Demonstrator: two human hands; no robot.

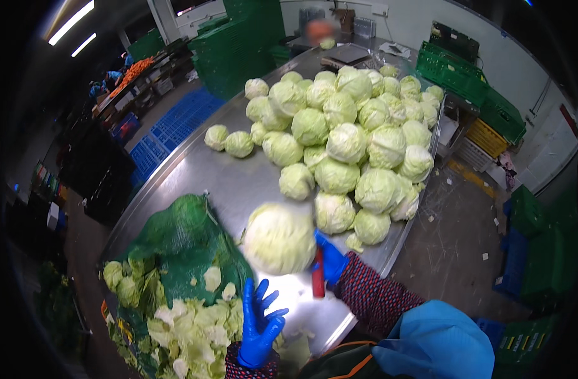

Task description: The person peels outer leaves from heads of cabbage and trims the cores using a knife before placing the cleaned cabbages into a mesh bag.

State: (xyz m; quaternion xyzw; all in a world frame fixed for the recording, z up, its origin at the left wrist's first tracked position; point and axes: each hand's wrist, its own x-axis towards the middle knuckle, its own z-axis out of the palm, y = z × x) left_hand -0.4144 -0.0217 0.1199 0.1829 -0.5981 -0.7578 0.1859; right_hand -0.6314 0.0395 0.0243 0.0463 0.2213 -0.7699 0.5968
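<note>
My right hand [334, 260], in a blue glove, is closed around the red handle [318, 279] of what looks like a knife. Its blade is mostly hard to make out beside a large pale cabbage [279, 239]. That cabbage is slightly blurred and right against my right hand; whether it rests on the table cannot be told. Below it, my left hand [260, 324], also gloved in blue, is empty with its fingers spread. Loose trimmed cabbage leaves [194, 327] lie beside my left hand. A green mesh sack [184, 237] is spread just beyond them.
A big heap of cabbages [350, 142] covers the far right of the steel table [194, 170]. A scale [348, 54] stands behind it. Green crates [452, 68] are stacked at the right wall. Blue pallets [175, 121] lie on the left floor; people [111, 78] work near carrots farther off.
</note>
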